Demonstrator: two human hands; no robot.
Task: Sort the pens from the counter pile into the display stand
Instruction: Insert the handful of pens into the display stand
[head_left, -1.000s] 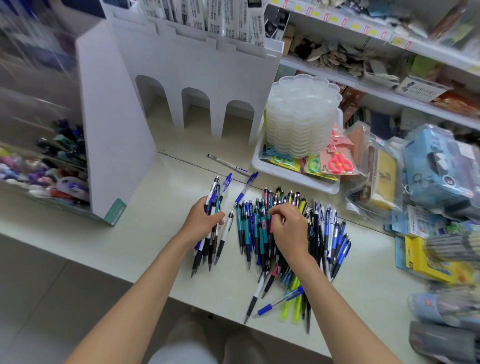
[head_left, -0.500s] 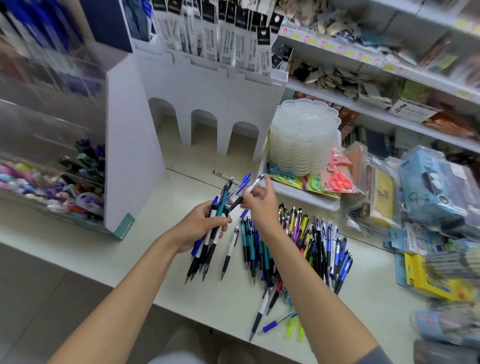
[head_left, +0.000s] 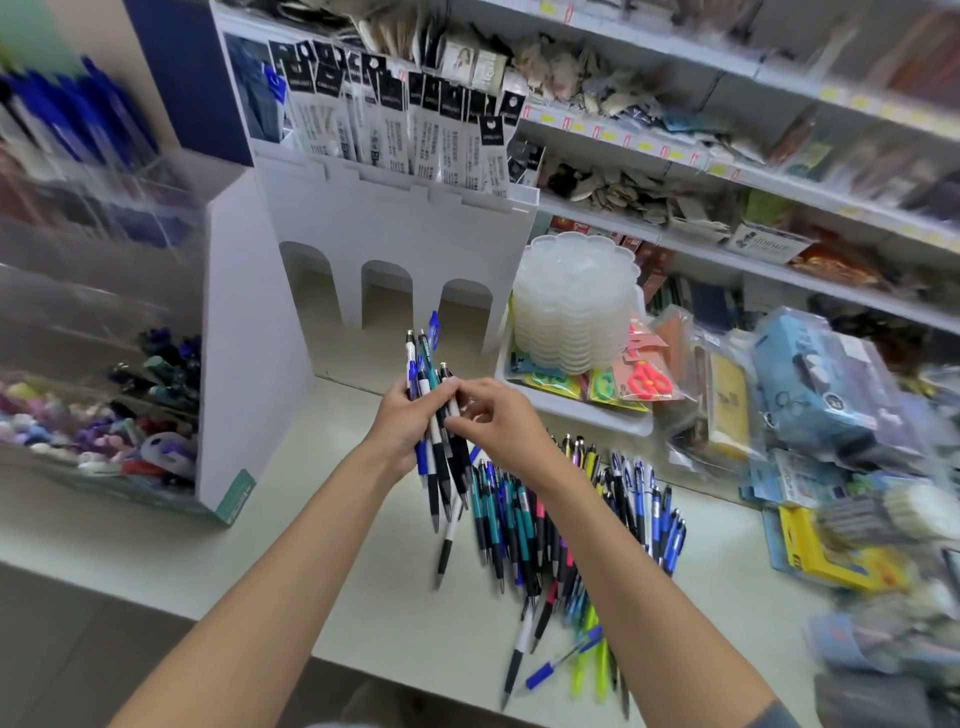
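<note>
My left hand (head_left: 402, 421) grips a bundle of pens (head_left: 434, 452), lifted off the counter with their tips pointing down. Fingers of my right hand (head_left: 496, 418) pinch a pen in that bundle from the right side. The pile of pens (head_left: 550, 519) lies spread on the pale counter (head_left: 322, 571) below and to the right of both hands. The white display stand (head_left: 400, 234) with three arched openings rises behind the hands. A clear stand (head_left: 104, 364) at the left holds pens and is blurred.
A stack of translucent round trays (head_left: 576, 301) sits in a white tray (head_left: 613, 423) with scissors packs (head_left: 647, 382) to the right. Bagged stationery (head_left: 821, 395) crowds the right side of the counter. Packed shelves (head_left: 727, 171) run along the back right.
My left hand has raised the pen bundle off the counter. My right hand came in from the upper right and now pinches a pen in that bundle. The view tilted upward.
</note>
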